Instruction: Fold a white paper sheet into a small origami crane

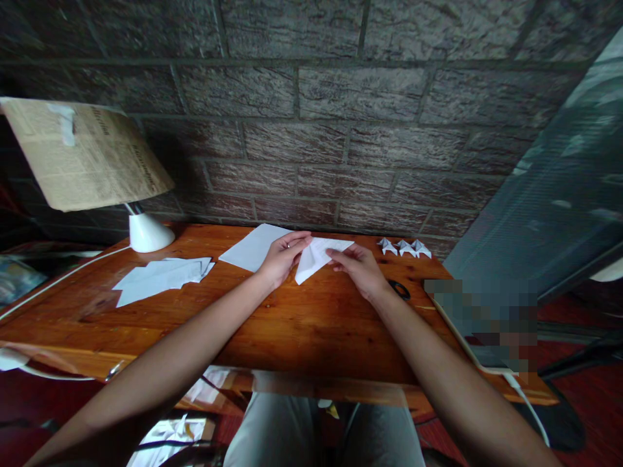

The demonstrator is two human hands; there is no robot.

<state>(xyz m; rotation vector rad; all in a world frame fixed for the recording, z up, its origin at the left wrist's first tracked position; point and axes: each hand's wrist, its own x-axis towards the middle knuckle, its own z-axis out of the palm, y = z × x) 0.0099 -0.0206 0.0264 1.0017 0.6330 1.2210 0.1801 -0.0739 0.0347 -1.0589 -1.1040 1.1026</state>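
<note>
White paper is what's in play; a partly folded sheet (316, 257) sits near the middle of the surface (302, 324), toward its far edge by the brick wall (341, 130), and both hands are on it; left hand (285, 255) has its fingers curled over the sheet's left side, pinching it, and right hand (357, 268) pinches the right side with fingertips pressed down on the fold; neither one is loose.

Handling-wise I'd guess it's plain office paper: super light, floppy until creased, then holds a line well; tears or wrinkles easily if yanked, and slides around on that glossy wood; best bet is gripping at the edges and corners with fingertips while the other hand pins it flat, which is pretty much what's happening.

Other stuff around: a flat sheet (250, 246) just behind the left hand; a messy stack of sheets (160, 275) toward the left edge; three little folded paper pieces (405, 247) lined up at the far right corner; something dark that looks like scissors (400, 289) just beside the right wrist; a lamp (92, 162) at the far left corner.

Writing: the lamp shade looks like newsprint, there's print on it but it's too blurry to read; no brands or labels I can make out anywhere.
</note>
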